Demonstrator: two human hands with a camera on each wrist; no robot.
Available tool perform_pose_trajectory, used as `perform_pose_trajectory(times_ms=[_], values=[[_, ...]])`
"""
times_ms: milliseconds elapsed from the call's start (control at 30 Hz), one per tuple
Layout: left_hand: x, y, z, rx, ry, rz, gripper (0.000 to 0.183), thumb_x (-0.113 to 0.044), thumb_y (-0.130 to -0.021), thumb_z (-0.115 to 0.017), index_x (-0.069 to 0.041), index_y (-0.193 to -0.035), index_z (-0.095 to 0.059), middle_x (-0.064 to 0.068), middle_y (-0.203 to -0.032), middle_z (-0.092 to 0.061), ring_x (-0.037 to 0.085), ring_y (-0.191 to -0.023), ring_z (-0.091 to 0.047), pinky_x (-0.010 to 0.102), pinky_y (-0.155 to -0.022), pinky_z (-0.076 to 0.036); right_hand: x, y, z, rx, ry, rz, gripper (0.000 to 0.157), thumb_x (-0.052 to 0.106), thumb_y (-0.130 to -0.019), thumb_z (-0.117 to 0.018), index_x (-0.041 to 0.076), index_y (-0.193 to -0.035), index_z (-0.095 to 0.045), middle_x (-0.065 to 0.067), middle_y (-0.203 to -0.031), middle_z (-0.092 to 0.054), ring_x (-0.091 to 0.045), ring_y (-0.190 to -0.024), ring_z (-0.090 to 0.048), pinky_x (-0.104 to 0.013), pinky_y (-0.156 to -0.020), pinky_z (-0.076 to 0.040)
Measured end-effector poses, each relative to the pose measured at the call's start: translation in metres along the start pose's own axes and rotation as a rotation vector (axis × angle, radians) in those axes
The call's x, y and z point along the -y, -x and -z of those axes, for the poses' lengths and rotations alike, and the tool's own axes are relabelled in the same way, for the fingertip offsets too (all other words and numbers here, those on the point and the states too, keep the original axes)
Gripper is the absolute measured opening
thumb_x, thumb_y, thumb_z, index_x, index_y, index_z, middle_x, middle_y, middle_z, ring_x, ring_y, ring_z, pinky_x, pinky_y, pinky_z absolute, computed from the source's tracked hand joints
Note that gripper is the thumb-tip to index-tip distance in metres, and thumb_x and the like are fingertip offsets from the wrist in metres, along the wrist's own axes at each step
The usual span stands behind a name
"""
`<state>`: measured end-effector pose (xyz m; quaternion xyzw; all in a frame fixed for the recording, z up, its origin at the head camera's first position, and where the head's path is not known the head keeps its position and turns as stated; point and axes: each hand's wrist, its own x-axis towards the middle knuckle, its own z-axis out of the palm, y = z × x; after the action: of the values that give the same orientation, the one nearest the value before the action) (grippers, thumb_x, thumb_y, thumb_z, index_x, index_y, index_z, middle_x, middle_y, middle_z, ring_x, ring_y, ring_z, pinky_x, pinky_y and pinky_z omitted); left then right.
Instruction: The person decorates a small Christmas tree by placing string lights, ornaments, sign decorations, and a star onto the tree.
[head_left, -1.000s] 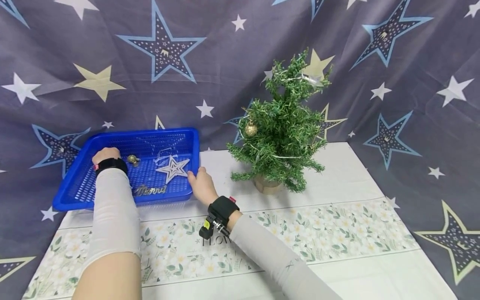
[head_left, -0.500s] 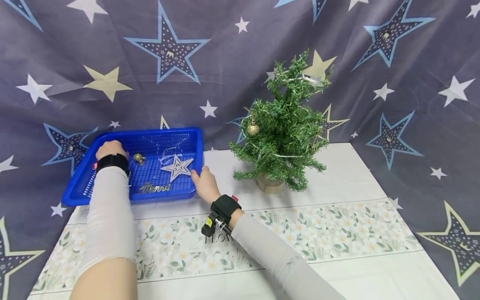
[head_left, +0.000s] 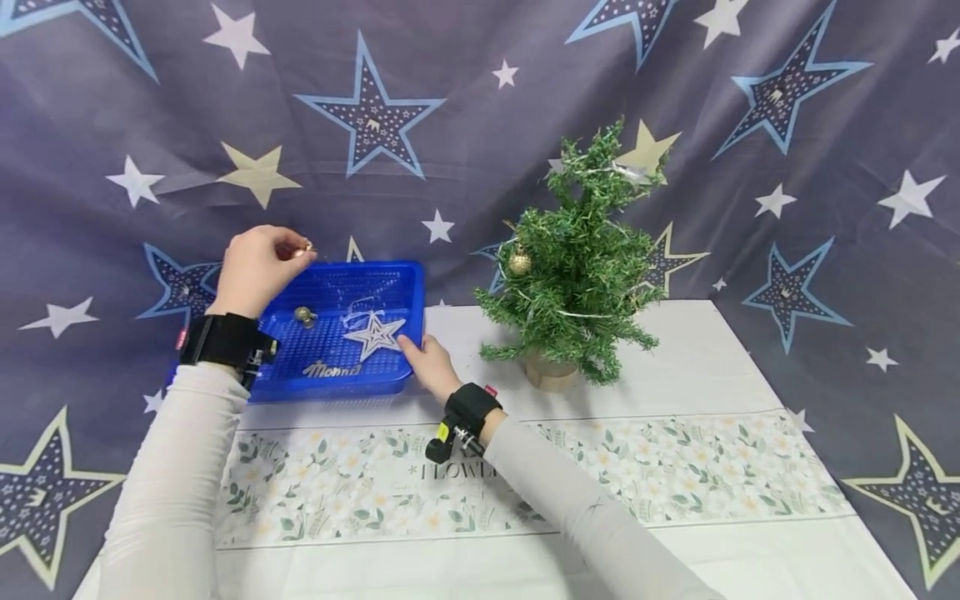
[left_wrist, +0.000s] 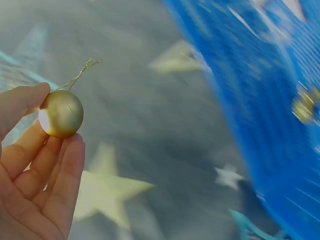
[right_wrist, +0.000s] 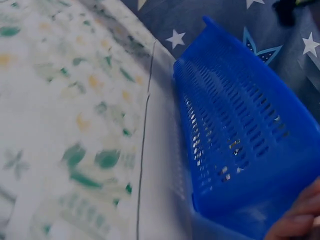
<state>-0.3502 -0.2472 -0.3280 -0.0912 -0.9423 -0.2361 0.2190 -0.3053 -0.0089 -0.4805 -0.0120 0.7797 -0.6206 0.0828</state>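
Observation:
In the left wrist view, a shiny gold bauble (left_wrist: 61, 114) with a thin gold loop is pinched between the thumb and fingertips of my left hand (head_left: 251, 267). That hand is raised over the back left of the blue plastic basket (head_left: 360, 386). My right hand (head_left: 432, 367) grips the basket's right rim, thumb over the inner side. Inside the basket lie another gold bauble (head_left: 304, 315), a whitish glittery star (head_left: 375, 335) with a ribbon, and a silver "Merry" word ornament (head_left: 330, 369).
Right of the basket stands a small green Christmas tree (head_left: 581, 267) with a gold bauble (head_left: 520, 263) and a thin pale garland. A white cloth with a floral band (head_left: 660, 475) covers the table. A grey star-patterned curtain (head_left: 480, 167) hangs behind.
My left hand has risen out of the basket's left part, bringing up the gold bauble. The right hand stays at the basket's right rim. The head view has shifted left and up.

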Motion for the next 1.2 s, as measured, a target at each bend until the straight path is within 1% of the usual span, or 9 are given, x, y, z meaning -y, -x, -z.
perform_pose_trajectory(times_ms=[167, 233, 300, 400, 533, 633, 733, 967, 1200], values=[[-0.050, 0.022, 0.001, -0.053, 0.110, -0.121, 0.025, -0.026, -0.089, -0.070, -0.005, -0.102, -0.072, 0.015, -0.096, -0.070, 0.028, -0.085, -0.064, 0.040, -0.080, -0.048, -0.012, 0.014, 0.028, 0.151, -0.111, -0.057, 0.041, 0.047, -0.100, -0.044, 0.013, -0.079, -0.047, 0.007, -0.053, -0.046, -0.006, -0.042, -0.036, -0.021, -0.042, -0.031], [-0.065, 0.033, -0.002, -0.079, 0.149, -0.176, 0.022, -0.024, -0.088, -0.072, -0.006, -0.100, -0.072, 0.011, -0.094, -0.071, 0.023, -0.084, -0.065, 0.031, -0.080, -0.050, -0.015, 0.024, 0.039, 0.206, -0.123, -0.059, 0.040, 0.044, -0.102, -0.042, 0.012, -0.077, -0.047, 0.009, -0.053, -0.046, -0.004, -0.043, -0.037, -0.020, -0.043, -0.031], [-0.079, 0.045, -0.007, -0.095, 0.191, -0.222, 0.018, -0.021, -0.086, -0.074, -0.008, -0.098, -0.073, 0.007, -0.092, -0.071, 0.015, -0.082, -0.064, 0.019, -0.079, -0.048, -0.012, 0.036, 0.049, 0.259, -0.127, -0.041, 0.039, 0.039, -0.103, -0.041, 0.008, -0.082, -0.052, 0.009, -0.055, -0.047, -0.004, -0.045, -0.037, -0.019, -0.044, -0.032], [-0.098, 0.066, -0.016, -0.096, 0.284, -0.265, 0.016, -0.019, -0.084, -0.076, -0.011, -0.097, -0.073, 0.003, -0.093, -0.071, 0.008, -0.083, -0.062, 0.006, -0.078, -0.047, -0.001, 0.057, 0.067, 0.309, -0.135, 0.026, 0.040, 0.035, -0.104, -0.038, -0.001, -0.100, -0.057, 0.008, -0.063, -0.054, -0.004, -0.050, -0.042, -0.017, -0.048, -0.036], [-0.117, 0.094, -0.034, -0.067, 0.382, -0.286, 0.016, -0.018, -0.083, -0.077, -0.013, -0.098, -0.073, 0.000, -0.094, -0.072, 0.006, -0.084, -0.063, 0.014, -0.079, -0.054, 0.018, 0.080, 0.093, 0.321, -0.195, 0.149, 0.048, 0.038, -0.105, -0.035, -0.002, -0.121, -0.056, 0.001, -0.087, -0.064, -0.007, -0.066, -0.052, -0.019, -0.064, -0.046], [-0.127, 0.109, -0.050, -0.018, 0.405, -0.298, 0.018, -0.017, -0.082, -0.077, -0.012, -0.099, -0.072, 0.001, -0.094, -0.072, 0.009, -0.084, -0.064, 0.024, -0.078, -0.057, 0.027, 0.088, 0.107, 0.278, -0.200, 0.210, 0.051, 0.044, -0.103, -0.037, 0.003, -0.126, -0.057, -0.007, -0.104, -0.066, -0.009, -0.079, -0.057, -0.021, -0.076, -0.051], [-0.134, 0.120, -0.066, 0.042, 0.409, -0.321, 0.019, -0.017, -0.083, -0.077, -0.011, -0.100, -0.072, 0.002, -0.097, -0.072, 0.012, -0.085, -0.064, 0.031, -0.080, -0.058, 0.028, 0.092, 0.114, 0.228, -0.167, 0.231, 0.047, 0.043, -0.102, -0.041, 0.006, -0.126, -0.059, -0.012, -0.113, -0.065, -0.010, -0.086, -0.059, -0.025, -0.084, -0.052], [-0.143, 0.140, -0.089, 0.109, 0.376, -0.340, 0.018, -0.025, -0.084, -0.076, -0.016, -0.099, -0.073, -0.002, -0.097, -0.071, 0.009, -0.084, -0.061, 0.031, -0.079, -0.055, 0.014, 0.098, 0.118, 0.223, -0.131, 0.181, 0.032, 0.028, -0.102, -0.049, 0.003, -0.119, -0.061, 0.004, -0.098, -0.065, -0.011, -0.087, -0.058, -0.030, -0.088, -0.051], [-0.149, 0.140, -0.088, 0.089, 0.339, -0.357, 0.017, -0.026, -0.085, -0.075, -0.016, -0.099, -0.072, -0.002, -0.095, -0.070, 0.012, -0.084, -0.062, 0.029, -0.077, -0.053, 0.011, 0.101, 0.117, 0.177, -0.143, 0.241, 0.021, 0.021, -0.097, -0.057, 0.005, -0.108, -0.063, 0.008, -0.091, -0.066, -0.008, -0.082, -0.058, -0.026, -0.080, -0.051]])
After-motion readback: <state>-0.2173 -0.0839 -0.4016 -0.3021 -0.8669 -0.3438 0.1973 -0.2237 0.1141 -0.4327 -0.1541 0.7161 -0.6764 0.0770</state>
